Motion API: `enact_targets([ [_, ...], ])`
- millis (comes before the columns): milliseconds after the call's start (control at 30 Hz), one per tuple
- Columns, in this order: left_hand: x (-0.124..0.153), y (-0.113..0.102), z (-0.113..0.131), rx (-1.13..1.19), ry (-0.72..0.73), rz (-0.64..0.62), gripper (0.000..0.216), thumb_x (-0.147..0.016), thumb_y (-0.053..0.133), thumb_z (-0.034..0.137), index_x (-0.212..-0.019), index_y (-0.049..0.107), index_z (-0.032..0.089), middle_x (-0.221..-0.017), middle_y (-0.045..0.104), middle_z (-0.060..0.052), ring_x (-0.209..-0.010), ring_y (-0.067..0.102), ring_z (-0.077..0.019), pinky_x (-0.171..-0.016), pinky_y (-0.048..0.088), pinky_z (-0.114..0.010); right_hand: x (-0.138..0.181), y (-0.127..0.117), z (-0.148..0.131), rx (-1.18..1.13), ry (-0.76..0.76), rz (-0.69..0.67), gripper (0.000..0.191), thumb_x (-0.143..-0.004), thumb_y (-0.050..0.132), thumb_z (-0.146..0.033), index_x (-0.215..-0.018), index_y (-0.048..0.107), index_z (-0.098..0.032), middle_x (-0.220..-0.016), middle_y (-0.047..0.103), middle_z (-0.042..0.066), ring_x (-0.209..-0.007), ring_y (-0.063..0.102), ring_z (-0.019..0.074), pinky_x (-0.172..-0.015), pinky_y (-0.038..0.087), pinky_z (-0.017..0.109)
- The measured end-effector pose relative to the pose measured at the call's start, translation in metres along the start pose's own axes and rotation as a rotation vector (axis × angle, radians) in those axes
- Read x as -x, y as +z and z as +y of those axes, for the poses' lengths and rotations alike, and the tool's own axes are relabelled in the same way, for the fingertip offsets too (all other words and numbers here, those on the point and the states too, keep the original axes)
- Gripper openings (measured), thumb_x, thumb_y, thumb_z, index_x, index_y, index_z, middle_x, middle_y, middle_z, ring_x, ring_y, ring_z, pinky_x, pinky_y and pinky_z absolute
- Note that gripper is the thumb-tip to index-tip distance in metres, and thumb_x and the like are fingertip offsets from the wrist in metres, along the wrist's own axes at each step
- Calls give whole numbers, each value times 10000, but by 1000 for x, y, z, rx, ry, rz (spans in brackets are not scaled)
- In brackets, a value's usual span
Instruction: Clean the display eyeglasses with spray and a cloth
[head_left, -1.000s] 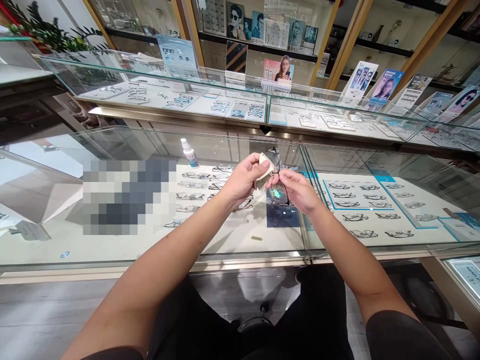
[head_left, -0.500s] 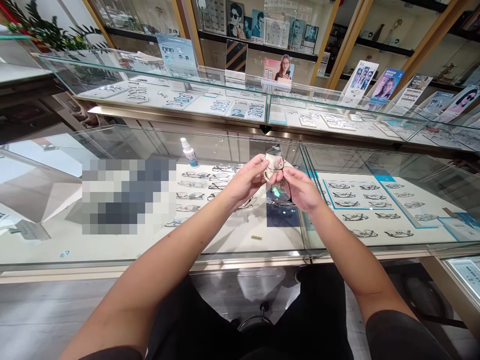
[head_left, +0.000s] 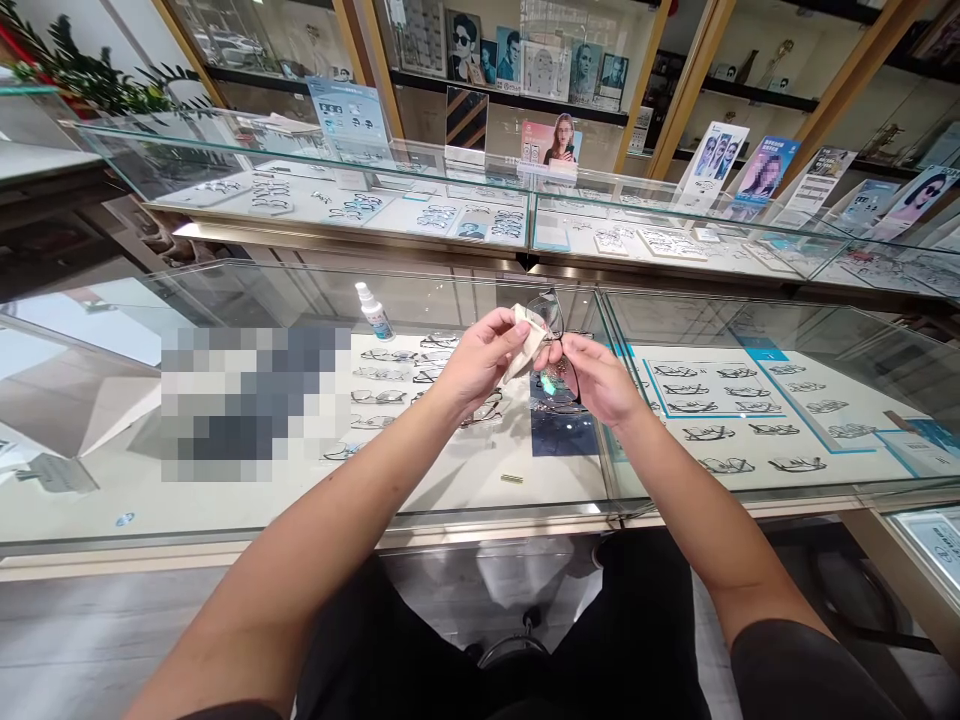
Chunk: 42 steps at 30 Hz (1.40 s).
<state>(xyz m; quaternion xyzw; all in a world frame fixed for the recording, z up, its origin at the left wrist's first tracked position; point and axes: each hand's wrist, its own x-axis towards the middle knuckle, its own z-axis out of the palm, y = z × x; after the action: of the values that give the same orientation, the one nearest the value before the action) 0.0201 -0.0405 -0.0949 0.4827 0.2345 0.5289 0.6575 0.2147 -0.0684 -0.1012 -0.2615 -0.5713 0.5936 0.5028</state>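
Since half a second ago, the soft beige fabric cloth point(head_left: 527, 348) is shifting toward nine o'clock, pinched in the left hand point(head_left: 486, 362), exposing more upper lens point(head_left: 543, 308); wiping seems to be pausing between strokes. The right hand point(head_left: 604, 380) is gripping the dark-rimmed, clear-lensed glasses point(head_left: 558, 318) above the glass-topped desk point(head_left: 465, 490), at twelve o'clock. Counting: two hands, one cloth, one held pair, one white plastic spray bottle point(head_left: 373, 312) near nine o'clock.

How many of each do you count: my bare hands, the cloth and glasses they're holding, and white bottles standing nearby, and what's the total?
Hands: 2, the left hand and the right hand
Beige cloth: 1
Held pair of glasses: 1
White bottle: 1
Total: 5
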Motion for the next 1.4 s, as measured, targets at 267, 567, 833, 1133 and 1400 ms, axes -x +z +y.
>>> enact_targets([
  [267, 2, 5, -1, 5, 38, -55, 525, -820, 953, 493, -937, 519, 221, -817, 759, 2, -576, 686, -138, -567, 494, -256, 0, 7, -4, 49, 21, -55, 410, -917, 771, -640, -840, 705, -243, -897, 768, 62, -980, 699, 258, -995, 539, 413],
  [567, 6, 12, 1, -30, -96, -112, 492, -856, 900, 581, -909, 660, 155, -718, 697, -30, -571, 567, -91, -543, 436, -229, 0, 5, -2, 70, -5, -106, 403, -934, 766, -626, -852, 722, -234, -946, 785, 70, -929, 671, 235, -941, 527, 386],
  [833, 8, 14, 4, 15, -40, -138, 482, -798, 971, 491, -1026, 688, 174, -700, 696, -12, -558, 558, -94, -563, 429, -233, 0, 8, -2, 14, 59, -76, 403, -905, 787, -617, -855, 709, -225, -952, 791, 80, -984, 705, 247, -968, 557, 391],
  [1133, 8, 17, 2, -57, 48, -3, 423, -800, 961, 484, -900, 691, 175, -592, 673, 4, -466, 551, -97, -479, 379, -231, -1, 11, 8, -30, 101, -103, 418, -911, 793, -627, -877, 718, -216, -950, 794, 77, -967, 712, 238, -902, 566, 367],
  [1400, 11, 20, 3, -117, 68, 81, 538, -883, 821, 694, -815, 641, 191, -495, 621, 3, -344, 465, -93, -382, 272, -241, -1, 20, 12, 27, 63, -135, 445, -916, 788, -649, -849, 759, -211, -949, 796, 74, -972, 705, 238, -990, 526, 396],
])
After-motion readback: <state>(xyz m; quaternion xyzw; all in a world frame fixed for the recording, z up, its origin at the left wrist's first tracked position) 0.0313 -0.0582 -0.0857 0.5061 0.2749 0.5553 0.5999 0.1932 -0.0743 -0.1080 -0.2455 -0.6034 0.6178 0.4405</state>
